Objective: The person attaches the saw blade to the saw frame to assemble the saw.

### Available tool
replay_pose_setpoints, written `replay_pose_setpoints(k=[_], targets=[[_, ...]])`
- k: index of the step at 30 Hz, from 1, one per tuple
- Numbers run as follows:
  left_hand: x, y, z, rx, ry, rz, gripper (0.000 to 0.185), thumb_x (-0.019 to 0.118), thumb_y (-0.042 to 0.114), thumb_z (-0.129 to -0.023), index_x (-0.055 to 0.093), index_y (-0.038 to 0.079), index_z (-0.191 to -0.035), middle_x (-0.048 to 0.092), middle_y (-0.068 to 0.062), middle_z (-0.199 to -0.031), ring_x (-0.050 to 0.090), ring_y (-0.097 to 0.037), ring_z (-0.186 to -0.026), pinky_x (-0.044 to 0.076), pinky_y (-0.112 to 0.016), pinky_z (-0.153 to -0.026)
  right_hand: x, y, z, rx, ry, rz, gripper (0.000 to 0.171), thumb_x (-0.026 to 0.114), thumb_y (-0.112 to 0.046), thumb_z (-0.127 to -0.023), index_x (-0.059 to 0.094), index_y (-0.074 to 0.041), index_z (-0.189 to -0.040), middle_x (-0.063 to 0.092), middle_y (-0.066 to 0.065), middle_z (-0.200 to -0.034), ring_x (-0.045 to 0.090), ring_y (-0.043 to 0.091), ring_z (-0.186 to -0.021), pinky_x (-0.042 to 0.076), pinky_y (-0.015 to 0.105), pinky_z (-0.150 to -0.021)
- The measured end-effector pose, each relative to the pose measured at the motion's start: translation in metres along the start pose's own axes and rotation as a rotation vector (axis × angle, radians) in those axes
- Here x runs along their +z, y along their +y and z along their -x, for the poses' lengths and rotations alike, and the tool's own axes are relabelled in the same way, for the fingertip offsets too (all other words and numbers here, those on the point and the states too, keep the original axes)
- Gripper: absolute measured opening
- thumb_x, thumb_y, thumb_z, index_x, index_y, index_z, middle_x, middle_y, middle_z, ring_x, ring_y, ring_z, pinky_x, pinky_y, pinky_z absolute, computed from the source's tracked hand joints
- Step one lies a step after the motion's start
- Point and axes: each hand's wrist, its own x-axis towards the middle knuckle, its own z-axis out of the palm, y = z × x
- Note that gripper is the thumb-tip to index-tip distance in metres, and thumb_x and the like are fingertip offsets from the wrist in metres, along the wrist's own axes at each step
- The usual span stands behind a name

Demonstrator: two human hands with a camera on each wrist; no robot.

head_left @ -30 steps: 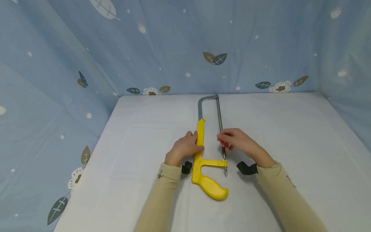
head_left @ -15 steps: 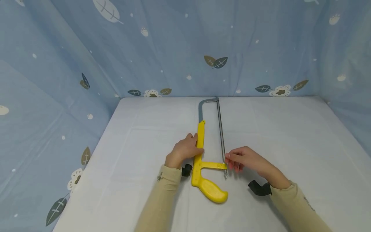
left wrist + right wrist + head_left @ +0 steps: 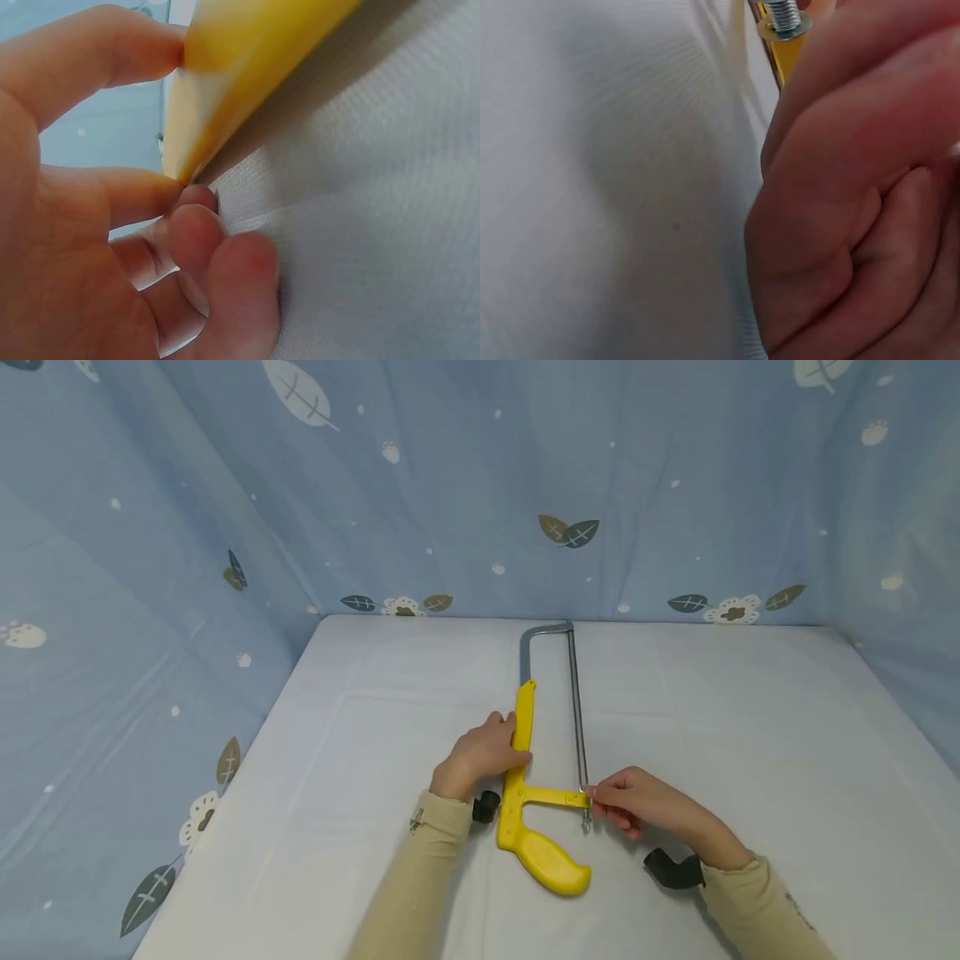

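**Yellow hacksaw flat on the table, both of your hands on it**

Yellow plastic and grey steel make up the hacksaw (image 3: pixel 531 777), which lies flat on the white table (image 3: pixel 750 735) with its handle (image 3: pixel 543 860) toward you and its bow pointing at the blue leaf-print backdrop (image 3: pixel 450 485).

Your left hand (image 3: pixel 480 756) comes in from the left and grips the yellow back bar of the saw. The thumb lies over the top, and the left wrist view shows the fingers (image 3: pixel 225 255) curled against the cloth under the bar's edge. The forearm in its beige sleeve (image 3: pixel 420 877) runs straight back toward you, with a black wrist mount beside the saw's handle.

Your right hand (image 3: pixel 637 806) reaches in from the right, palm down and fingers bunched. Its fingertips meet at the near end of the blade (image 3: pixel 577 710), where the threaded bolt (image 3: pixel 784 16) passes through the yellow crossbar (image 3: pixel 555 796). In the right wrist view the fingers are folded tight next to that bolt; whether they actually pinch it or its nut is hidden behind the hand. Your right wrist rests low near the table.
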Motion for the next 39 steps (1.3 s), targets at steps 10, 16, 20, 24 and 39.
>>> replay_pose_setpoints(k=[10,16,20,24,39], targets=[[0.0015,-0.0005,-0.0003,0.001,0.008,0.001,0.077,0.056,0.043,-0.081,0.024,0.008,-0.142,0.04,-0.009,-0.119,0.046,-0.017,-0.08,0.039,-0.027,-0.067,0.005,0.0036,0.0006,0.04,-0.01,0.049,0.045,0.05,-0.04,-0.088,0.063,0.0,-0.074,0.037,-0.002,-0.045,0.032,0.01,-0.034,0.03,0.022,-0.036],[0.0027,-0.0004,0.0,0.007,0.011,0.008,0.077,0.057,0.042,-0.081,0.025,0.008,-0.141,0.041,-0.009,-0.117,0.046,-0.017,-0.078,0.039,-0.027,-0.065,0.0076,0.0045,0.0028,0.031,-0.024,0.042,0.044,0.05,-0.039,-0.089,0.064,0.0,-0.074,0.036,-0.001,-0.045,0.031,0.009,-0.033,0.027,0.021,-0.035],[0.0012,0.0004,0.001,0.007,0.015,0.012,0.077,0.058,0.042,-0.081,0.025,0.008,-0.141,0.041,-0.009,-0.117,0.046,-0.017,-0.078,0.039,-0.027,-0.065,0.0082,0.0037,0.0025,0.023,-0.027,0.042,0.044,0.05,-0.039,-0.088,0.063,0.0,-0.074,0.036,-0.001,-0.045,0.031,0.009,-0.032,0.028,0.021,-0.035],[-0.0006,0.0006,0.0016,0.005,0.013,0.016,0.077,0.057,0.042,-0.081,0.025,0.008,-0.141,0.041,-0.009,-0.118,0.046,-0.017,-0.079,0.039,-0.027,-0.066,0.0084,0.0024,0.0017,0.028,-0.027,0.045,0.044,0.051,-0.04,-0.088,0.064,0.0,-0.074,0.037,-0.001,-0.046,0.032,0.009,-0.032,0.029,0.021,-0.034],[-0.0018,0.002,0.0029,0.004,0.013,0.023,0.077,0.058,0.041,-0.081,0.024,0.008,-0.141,0.041,-0.01,-0.119,0.046,-0.018,-0.079,0.039,-0.028,-0.066,0.0101,0.0032,0.0006,0.088,-0.004,0.125,0.034,0.06,-0.041,-0.081,0.068,-0.008,-0.075,0.037,-0.003,-0.045,0.033,0.008,-0.033,0.031,0.02,-0.035]])
